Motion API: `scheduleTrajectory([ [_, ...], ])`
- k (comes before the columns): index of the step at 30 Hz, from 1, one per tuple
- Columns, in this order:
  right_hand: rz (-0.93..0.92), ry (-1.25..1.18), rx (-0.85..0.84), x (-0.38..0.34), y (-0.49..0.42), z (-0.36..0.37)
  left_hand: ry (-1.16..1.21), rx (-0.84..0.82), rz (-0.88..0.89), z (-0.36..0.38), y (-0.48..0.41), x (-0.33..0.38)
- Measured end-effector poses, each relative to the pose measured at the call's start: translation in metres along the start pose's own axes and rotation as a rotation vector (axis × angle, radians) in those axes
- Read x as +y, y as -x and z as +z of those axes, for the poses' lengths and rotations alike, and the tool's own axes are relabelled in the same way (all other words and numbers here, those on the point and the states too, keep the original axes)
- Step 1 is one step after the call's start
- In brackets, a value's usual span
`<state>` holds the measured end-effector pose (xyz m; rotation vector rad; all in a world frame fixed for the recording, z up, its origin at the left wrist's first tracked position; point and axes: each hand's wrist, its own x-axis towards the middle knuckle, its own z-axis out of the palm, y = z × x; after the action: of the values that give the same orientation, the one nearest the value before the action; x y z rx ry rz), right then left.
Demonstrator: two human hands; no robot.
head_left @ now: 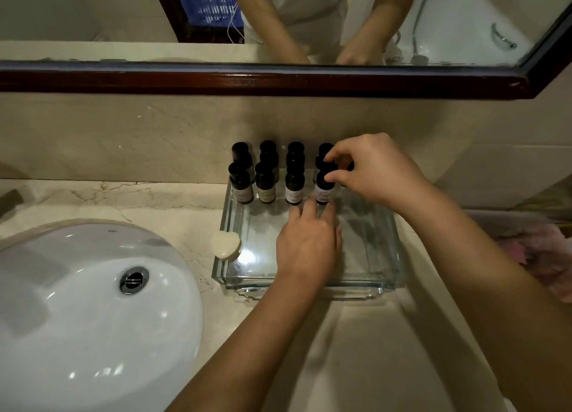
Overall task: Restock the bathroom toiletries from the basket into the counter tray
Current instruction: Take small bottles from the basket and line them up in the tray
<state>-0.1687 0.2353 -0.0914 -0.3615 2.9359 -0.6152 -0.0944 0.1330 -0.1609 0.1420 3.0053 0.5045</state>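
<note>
The pale marble tabletop (pixel 371 349) has brown veins and runs back to a wall of the same stone, beyond the right hand (pixel 371 170). A clear glass tray (pixel 356 284) stands directly on it, beneath both hands, with its far edge near the wall. A white heart-shaped soap (pixel 226 245) lies to the left of the left hand (pixel 308 244), at the tray's left rim. Whether it rests on the rim or on the stone cannot be told. Further left of that hand, a white oval sink (pixel 77 303) is set into the tabletop.
</note>
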Motion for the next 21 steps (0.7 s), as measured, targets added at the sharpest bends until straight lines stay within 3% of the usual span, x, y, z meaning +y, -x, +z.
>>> scheduleTrajectory([
  [21,0.017,-0.093,0.041,0.0024,0.0069,-0.0094,0.007,0.040,0.024,0.0045,0.0046,-0.0013],
])
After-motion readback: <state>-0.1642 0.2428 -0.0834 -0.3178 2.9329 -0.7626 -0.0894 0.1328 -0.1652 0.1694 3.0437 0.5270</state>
